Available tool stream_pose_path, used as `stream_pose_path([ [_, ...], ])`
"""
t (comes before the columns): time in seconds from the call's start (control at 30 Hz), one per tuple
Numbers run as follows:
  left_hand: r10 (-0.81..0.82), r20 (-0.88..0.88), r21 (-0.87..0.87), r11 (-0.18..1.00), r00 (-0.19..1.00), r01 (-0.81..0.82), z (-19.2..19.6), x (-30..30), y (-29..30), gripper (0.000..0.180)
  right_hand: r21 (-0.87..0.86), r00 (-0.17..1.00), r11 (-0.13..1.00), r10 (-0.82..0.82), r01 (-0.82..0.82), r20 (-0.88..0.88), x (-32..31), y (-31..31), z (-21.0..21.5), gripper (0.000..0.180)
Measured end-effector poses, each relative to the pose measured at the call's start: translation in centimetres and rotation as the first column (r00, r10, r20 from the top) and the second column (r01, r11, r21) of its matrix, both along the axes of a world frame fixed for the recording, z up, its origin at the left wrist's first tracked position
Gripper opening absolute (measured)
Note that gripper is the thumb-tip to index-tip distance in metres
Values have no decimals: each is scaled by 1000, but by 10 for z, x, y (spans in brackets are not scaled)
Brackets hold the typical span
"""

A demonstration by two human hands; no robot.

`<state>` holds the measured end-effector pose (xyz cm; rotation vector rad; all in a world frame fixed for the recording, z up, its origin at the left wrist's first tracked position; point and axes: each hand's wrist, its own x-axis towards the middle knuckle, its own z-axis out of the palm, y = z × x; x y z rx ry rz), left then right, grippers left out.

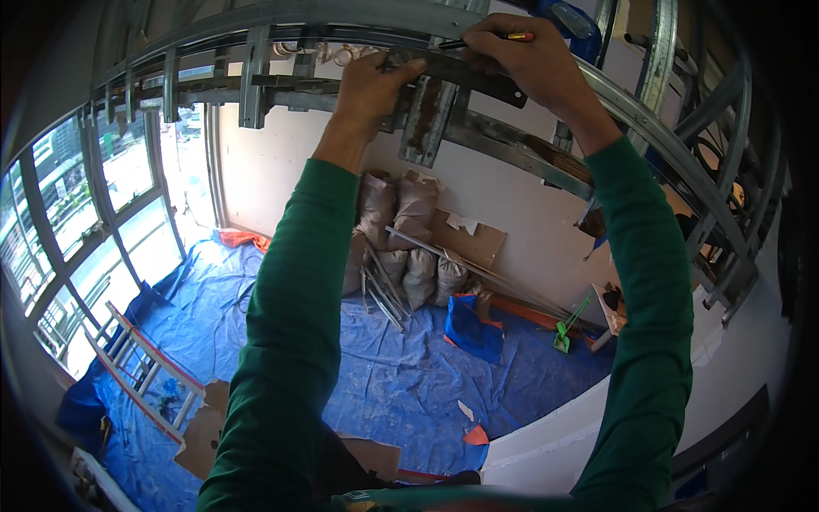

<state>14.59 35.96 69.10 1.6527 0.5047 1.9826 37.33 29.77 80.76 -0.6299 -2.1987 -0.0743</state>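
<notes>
Head view, looking up along both green sleeves: work here centres on the short metal bracket (pixel 426 115), a rusty-faced channel piece hanging from the curved ceiling track (pixel 631 111). Left hand (pixel 371 85) is closed on a dark flat bar (pixel 465 75) just above the bracket, thumb and fingers pinching it from the left and pressing it against the framing. Right hand (pixel 520 64), further right along that same bar, is curled around a pencil (pixel 495 38) with a red-and-yellow barrel, its tip pointing left, just above the bar's upper edge.

Judging from this, the step in hand is marking a line or point using the bar as a guide. To do it well, the left hand should keep firm pressure so the bar cannot pivot about the bracket, and the pencil should ride tight against the bar's edge in one stroke. Reaching overhead tires the wrists, so a slip looks like the main risk.

Far below the bracket lie a blue tarp (pixel 401 384), stacked sacks (pixel 409 230) and a ladder (pixel 145 367).
</notes>
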Motion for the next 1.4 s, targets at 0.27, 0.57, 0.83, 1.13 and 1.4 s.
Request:
stream_pose_path([
  [0.27,9,19,-7,1000,1000,-8,-1,1,2,45,-62,996,995,-77,79,33,18,-20,12,30],
  [0.57,31,21,-84,996,999,-29,1,2,5,39,-115,996,993,-26,37,89,8,-20,22,32],
  [0.83,59,57,-23,998,997,-58,0,1,2,37,-157,999,987,30,-32,-17,0,-17,17,29],
  [1.13,14,28,-54,998,1000,-12,1,4,-4,40,-161,999,986,33,-38,-40,11,-14,16,30],
  [1.4,89,-3,-86,992,996,-89,2,4,0,39,-126,991,986,119,-111,56,1,-10,15,30],
])
